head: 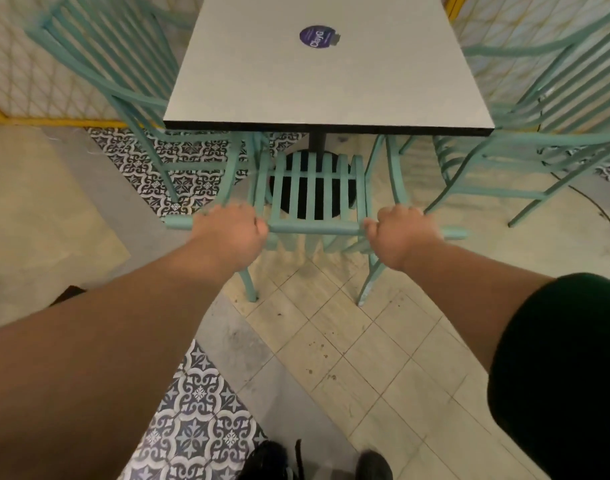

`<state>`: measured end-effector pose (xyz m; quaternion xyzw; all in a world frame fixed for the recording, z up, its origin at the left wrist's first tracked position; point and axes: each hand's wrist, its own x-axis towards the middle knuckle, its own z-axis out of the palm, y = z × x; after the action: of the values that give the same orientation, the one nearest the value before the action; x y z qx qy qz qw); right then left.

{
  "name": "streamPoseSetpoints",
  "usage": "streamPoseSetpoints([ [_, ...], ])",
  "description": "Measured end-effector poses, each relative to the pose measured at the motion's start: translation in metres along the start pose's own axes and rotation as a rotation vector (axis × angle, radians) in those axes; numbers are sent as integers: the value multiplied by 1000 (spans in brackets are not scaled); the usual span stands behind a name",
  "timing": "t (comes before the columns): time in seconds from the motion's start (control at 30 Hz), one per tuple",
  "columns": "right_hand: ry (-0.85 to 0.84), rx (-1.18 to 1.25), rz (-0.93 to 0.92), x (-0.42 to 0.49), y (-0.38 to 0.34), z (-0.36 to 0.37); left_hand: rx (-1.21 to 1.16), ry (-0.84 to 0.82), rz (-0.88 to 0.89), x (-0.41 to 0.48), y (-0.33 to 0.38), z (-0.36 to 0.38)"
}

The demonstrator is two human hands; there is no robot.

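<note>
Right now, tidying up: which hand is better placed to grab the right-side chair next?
Probably the right hand, which grips the middle chair's top rail right beside the right-side chair; the left hand grips the rail's far end.

the chair (314, 227) looks like painted metal, matt teal with a slightly rough coat. the table (327, 84) top is smooth, matt pale laminate with a dark edge, bearing a glossy round sticker (318, 36). floor tiles (365, 368) are matt, speckled and scuffed.
</note>
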<state>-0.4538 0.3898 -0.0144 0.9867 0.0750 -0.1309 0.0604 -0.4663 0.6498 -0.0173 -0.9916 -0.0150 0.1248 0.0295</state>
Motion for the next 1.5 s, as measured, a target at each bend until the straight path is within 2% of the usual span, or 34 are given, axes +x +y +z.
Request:
streamPoseSetpoints([
  [0.1,165,151,-5,-48,-4,-29,-97,119,39,-44,-8,-41],
  [0.17,212,226,-7,-81,2,-58,-111,185,78,-70,-18,-76],
  [0.33,338,265,3,-157,29,-120,-144,300,158,-132,-35,-147],
  [0.43,358,260,39,-186,43,-140,-116,362,170,-157,-37,-175],
  [0.57,362,235,58,-210,45,-151,-94,353,168,-174,-30,-192],
  [0.87,343,283,174,-254,55,-134,-80,330,313,-176,2,-185],
  [1.0,306,342,296,-287,88,-102,-71,299,430,-170,49,-178],
  [1.17,322,384,446,-340,153,-76,-91,288,573,-169,147,-177],
  [1.33,331,349,590,-392,260,-63,-111,301,703,-176,272,-182],
  [1.5,339,307,650,-415,360,-69,-159,314,754,-177,384,-193],
])
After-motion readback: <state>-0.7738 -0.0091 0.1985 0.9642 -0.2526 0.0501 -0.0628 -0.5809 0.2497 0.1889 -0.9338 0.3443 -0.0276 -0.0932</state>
